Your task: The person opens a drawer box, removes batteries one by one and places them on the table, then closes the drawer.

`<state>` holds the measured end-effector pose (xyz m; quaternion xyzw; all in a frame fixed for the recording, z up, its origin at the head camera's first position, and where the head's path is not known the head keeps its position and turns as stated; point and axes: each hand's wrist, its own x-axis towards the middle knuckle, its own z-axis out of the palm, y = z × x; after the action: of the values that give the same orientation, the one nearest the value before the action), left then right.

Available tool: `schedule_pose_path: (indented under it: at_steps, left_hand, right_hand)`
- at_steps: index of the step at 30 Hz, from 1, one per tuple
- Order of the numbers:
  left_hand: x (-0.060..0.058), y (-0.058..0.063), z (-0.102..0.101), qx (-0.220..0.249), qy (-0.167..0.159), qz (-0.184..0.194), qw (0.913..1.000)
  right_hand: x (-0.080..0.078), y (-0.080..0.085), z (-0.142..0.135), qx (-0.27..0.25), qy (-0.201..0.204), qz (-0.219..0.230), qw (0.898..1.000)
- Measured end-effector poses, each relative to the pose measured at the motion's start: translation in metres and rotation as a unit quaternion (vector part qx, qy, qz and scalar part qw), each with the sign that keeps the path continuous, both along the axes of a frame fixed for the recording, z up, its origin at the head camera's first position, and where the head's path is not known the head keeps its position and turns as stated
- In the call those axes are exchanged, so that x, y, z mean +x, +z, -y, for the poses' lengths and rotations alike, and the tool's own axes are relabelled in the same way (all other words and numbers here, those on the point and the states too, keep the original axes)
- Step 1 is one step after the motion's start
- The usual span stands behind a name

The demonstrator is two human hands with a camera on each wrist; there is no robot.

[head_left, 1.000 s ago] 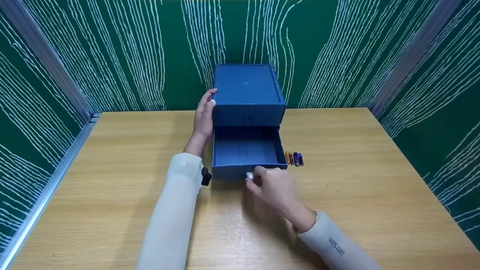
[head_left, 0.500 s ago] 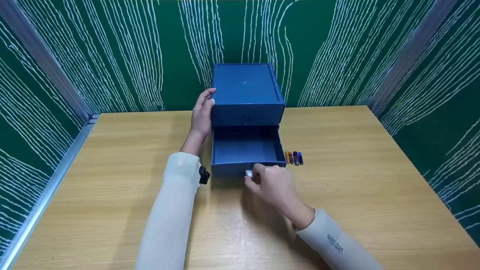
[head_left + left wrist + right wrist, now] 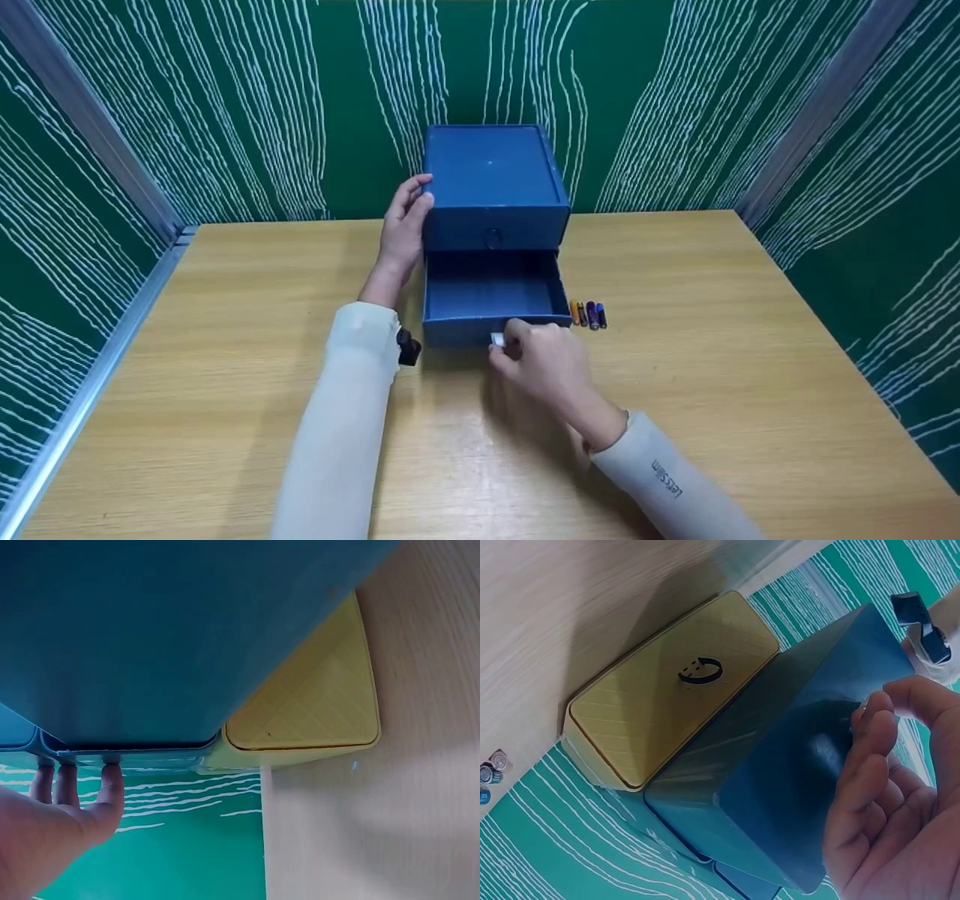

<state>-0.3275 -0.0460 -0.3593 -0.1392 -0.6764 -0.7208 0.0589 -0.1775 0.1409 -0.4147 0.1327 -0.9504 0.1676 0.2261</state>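
Currently, your right hand (image 3: 544, 361) is pinching a white tab (image 3: 497, 340) fronting the pulled-out blue drawer (image 3: 457, 333), above a yellow drawer (image 3: 656, 701); your left hand (image 3: 403, 227), fingers loosely extended, is touching the left side of the cabinet (image 3: 491, 169). Four batteries (image 3: 592, 315) are lying nearby on the counter (image 3: 712, 337).

Can see four small batteries (image 3: 592, 316) side by side on the wood-grain table (image 3: 735, 360), right of centre, orange leftmost, blue-ended rightmost; behind, can make out a green back wall (image 3: 349, 112) streaked with wavy white lines, matching side walls (image 3: 855, 180), grey metal posts (image 3: 90, 112) at both corners and a metal rail (image 3: 97, 382) along the left edge
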Motion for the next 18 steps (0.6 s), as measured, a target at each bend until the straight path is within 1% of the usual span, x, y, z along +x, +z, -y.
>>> schedule_pose_path:
  at_steps: [5, 7, 14, 18]
  left_hand:
    - [0.012, 0.008, -0.003, -0.013, 0.004, -0.003, 0.9999]
    - [0.013, 0.008, -0.004, -0.014, 0.008, -0.009, 0.9998]
    - [0.008, 0.006, -0.007, 0.004, 0.019, -0.054, 0.9983]
    - [0.009, 0.008, -0.009, -0.014, 0.025, -0.044, 0.9986]
  right_hand:
    - [-0.003, 0.000, -0.001, -0.002, -0.002, 0.006, 1.000]
    - [-0.005, 0.000, -0.002, -0.001, -0.003, 0.007, 1.000]
    - [-0.013, -0.002, -0.002, 0.013, 0.001, -0.017, 1.000]
    - [-0.017, -0.002, -0.003, 0.008, 0.002, -0.014, 1.000]
